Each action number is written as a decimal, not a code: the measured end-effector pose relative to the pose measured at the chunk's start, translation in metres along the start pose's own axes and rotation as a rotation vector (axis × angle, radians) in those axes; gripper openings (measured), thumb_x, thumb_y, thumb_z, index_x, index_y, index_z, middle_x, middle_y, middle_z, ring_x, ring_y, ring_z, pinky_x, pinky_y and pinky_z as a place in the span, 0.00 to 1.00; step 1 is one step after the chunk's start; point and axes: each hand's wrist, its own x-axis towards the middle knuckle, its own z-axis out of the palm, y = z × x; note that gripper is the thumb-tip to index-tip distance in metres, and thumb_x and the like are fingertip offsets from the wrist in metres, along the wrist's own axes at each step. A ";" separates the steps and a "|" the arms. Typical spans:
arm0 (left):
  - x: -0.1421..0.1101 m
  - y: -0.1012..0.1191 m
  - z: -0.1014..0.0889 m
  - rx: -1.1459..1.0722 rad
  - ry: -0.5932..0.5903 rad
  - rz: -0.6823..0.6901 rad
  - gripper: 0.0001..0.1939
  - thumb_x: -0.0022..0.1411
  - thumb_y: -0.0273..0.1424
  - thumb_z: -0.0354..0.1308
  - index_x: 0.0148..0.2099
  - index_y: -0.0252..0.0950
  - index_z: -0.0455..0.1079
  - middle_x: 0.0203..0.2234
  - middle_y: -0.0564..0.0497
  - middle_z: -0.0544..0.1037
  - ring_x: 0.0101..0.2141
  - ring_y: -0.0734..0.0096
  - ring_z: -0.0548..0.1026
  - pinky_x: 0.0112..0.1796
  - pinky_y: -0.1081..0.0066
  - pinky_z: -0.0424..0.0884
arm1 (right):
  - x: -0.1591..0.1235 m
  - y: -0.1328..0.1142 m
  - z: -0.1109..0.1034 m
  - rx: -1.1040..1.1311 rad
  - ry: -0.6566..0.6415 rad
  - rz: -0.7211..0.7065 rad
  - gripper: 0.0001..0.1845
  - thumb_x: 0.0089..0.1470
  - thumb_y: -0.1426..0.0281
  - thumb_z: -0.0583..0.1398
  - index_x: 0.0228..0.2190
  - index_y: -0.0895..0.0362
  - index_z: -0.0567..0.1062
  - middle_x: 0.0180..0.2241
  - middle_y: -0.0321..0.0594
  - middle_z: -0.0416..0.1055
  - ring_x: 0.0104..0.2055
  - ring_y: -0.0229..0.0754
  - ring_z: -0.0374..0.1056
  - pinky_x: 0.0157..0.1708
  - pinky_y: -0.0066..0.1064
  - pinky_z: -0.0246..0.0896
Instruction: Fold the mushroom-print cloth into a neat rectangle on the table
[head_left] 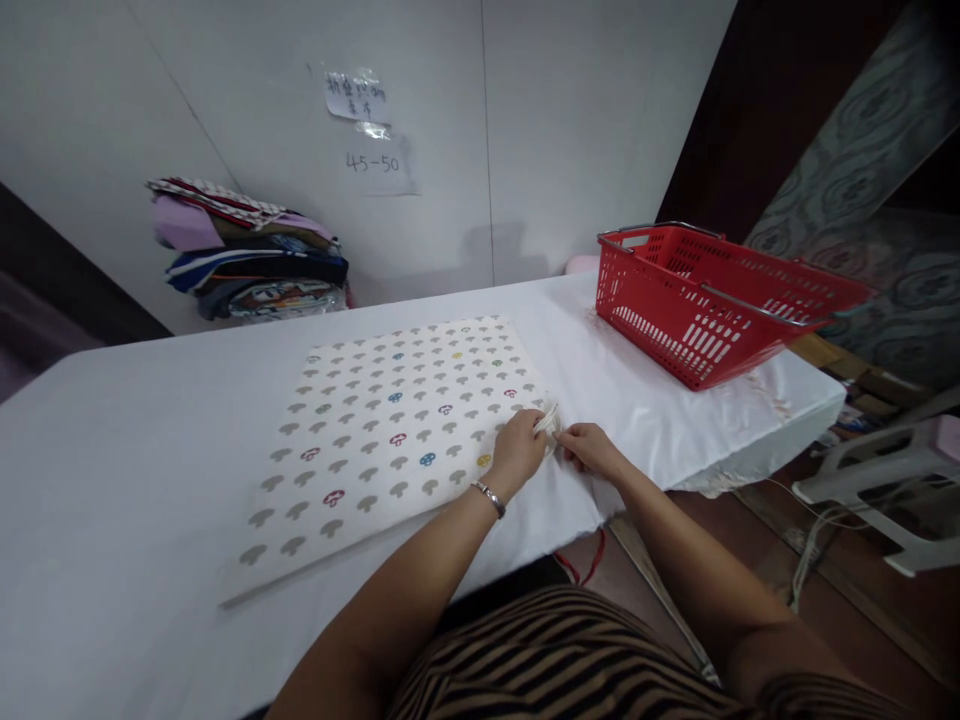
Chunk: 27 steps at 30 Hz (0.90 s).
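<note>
The cloth (427,415) is off-white, printed with rows of grey mushrooms and a scattering of red, blue, yellow and green ones. It lies flat in a neat rectangle on the white-covered table (142,450), its right near corner bunched up. That bunched corner sits between the two hands: the left hand (520,445) has its fingers closed on the gathered fabric, and the right hand (592,450), just to the right, pinches its edge narrowly with thumb and fingertips. Both forearms reach in from the near side, angling toward each other, the left crossing above the cloth's near edge.
</note>
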 end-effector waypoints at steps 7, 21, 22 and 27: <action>-0.006 -0.002 0.004 0.060 -0.017 0.098 0.13 0.57 0.22 0.52 0.44 0.38 0.67 0.39 0.51 0.74 0.42 0.69 0.70 0.44 0.69 0.66 | -0.006 -0.004 -0.002 0.349 -0.059 -0.019 0.11 0.45 0.66 0.59 0.18 0.56 0.64 0.14 0.30 0.62 0.13 0.29 0.53 0.13 0.24 0.42; -0.008 0.008 -0.008 0.391 -0.036 0.278 0.11 0.61 0.24 0.48 0.45 0.36 0.66 0.38 0.47 0.72 0.41 0.64 0.69 0.41 0.64 0.67 | -0.017 -0.003 0.001 0.753 -0.101 0.006 0.11 0.42 0.65 0.64 0.22 0.57 0.68 0.20 0.39 0.73 0.18 0.33 0.63 0.17 0.24 0.53; -0.008 0.008 -0.007 0.394 -0.047 0.289 0.10 0.61 0.24 0.48 0.45 0.36 0.66 0.38 0.47 0.72 0.41 0.64 0.69 0.41 0.64 0.67 | -0.017 -0.002 0.002 0.785 -0.107 0.003 0.10 0.42 0.66 0.64 0.22 0.57 0.68 0.20 0.39 0.73 0.20 0.34 0.64 0.18 0.24 0.55; -0.012 0.007 0.004 0.318 -0.098 0.245 0.11 0.61 0.24 0.50 0.45 0.36 0.66 0.40 0.48 0.72 0.41 0.66 0.70 0.41 0.66 0.67 | -0.017 -0.001 0.004 0.817 -0.145 -0.021 0.11 0.42 0.64 0.65 0.22 0.56 0.68 0.20 0.37 0.72 0.22 0.37 0.66 0.21 0.26 0.59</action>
